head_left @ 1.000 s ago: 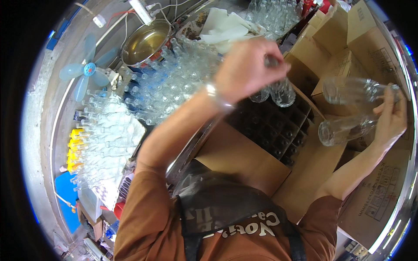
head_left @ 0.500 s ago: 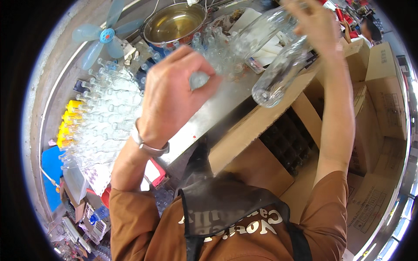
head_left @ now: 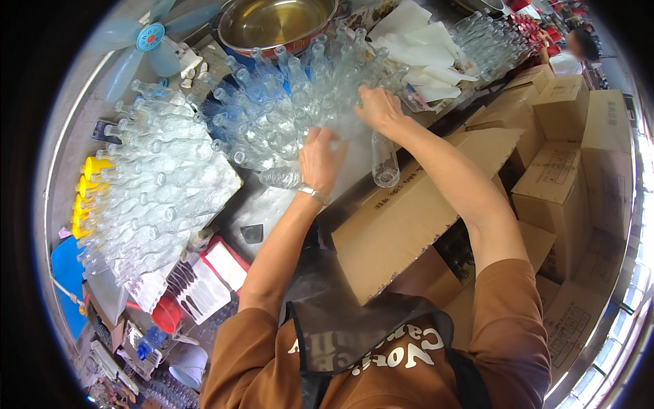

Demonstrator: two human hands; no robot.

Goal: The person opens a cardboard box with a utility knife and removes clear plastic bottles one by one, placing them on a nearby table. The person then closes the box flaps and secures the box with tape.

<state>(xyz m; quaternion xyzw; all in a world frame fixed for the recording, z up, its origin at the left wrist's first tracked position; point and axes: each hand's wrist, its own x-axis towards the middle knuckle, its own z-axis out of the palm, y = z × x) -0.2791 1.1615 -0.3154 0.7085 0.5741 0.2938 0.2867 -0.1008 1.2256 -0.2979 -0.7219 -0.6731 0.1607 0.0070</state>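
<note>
Toward the middle of the metal table, my left hand is closed, fingers curled. A clear glass bottle sticks out leftward from under its heel, lying low, its neck hidden by the hand. My right hand is closed farther off and to the right. Below its palm hangs another clear glass bottle, base toward me, its neck hidden in the grip. Several upright clear bottles crowd together just beyond both hands. Whether my fingers touch these is blurred.
On the left stands a dense block of glass bottles. A metal basin and a blue fan are at the back. An open cardboard box lies below my right forearm, with more cartons on the right. White paper sheets lie beyond.
My right hand has come down and left from high over the box, with glass bottles in it, to the bottle cluster. My left hand has moved right and lower. The view has shifted.
</note>
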